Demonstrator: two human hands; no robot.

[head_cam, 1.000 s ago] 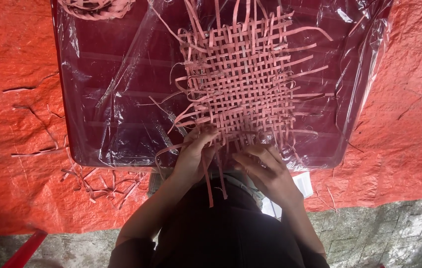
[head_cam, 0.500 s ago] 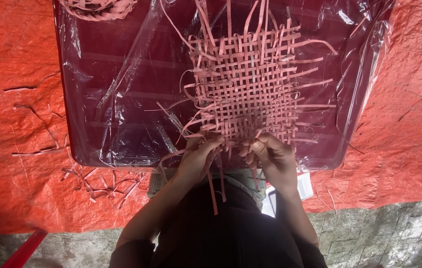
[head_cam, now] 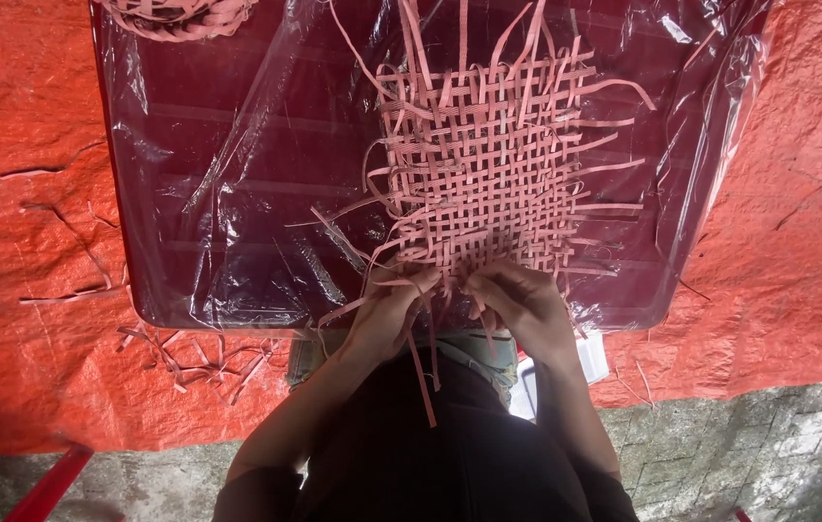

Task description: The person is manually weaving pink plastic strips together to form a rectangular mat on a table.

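Hands: your left hand [head_cam: 387,314] and right hand [head_cam: 522,304] are pinching strips at the near edge of one woven mat [head_cam: 483,164].
Mat: lying on the plastic-covered tabletop [head_cam: 217,193].
Around: one coil of strips [head_cam: 174,14] at the far corner; loose scraps [head_cam: 193,358] lying on the red tarp [head_cam: 14,242].

- The flat pink woven mat of thin strips [head_cam: 488,164] looks matt and a little stiff, like split cane or paper band.
- The dark maroon board wrapped in clear plastic film [head_cam: 227,193] is glossy; the film is wrinkled and shines.
- The red-orange woven plastic tarpaulin [head_cam: 24,116] is creased, with a coarse, half-matt surface.
- The grey stone floor [head_cam: 749,454] looks rough and dull.
- The loose pink strip scraps [head_cam: 198,362] are matt.
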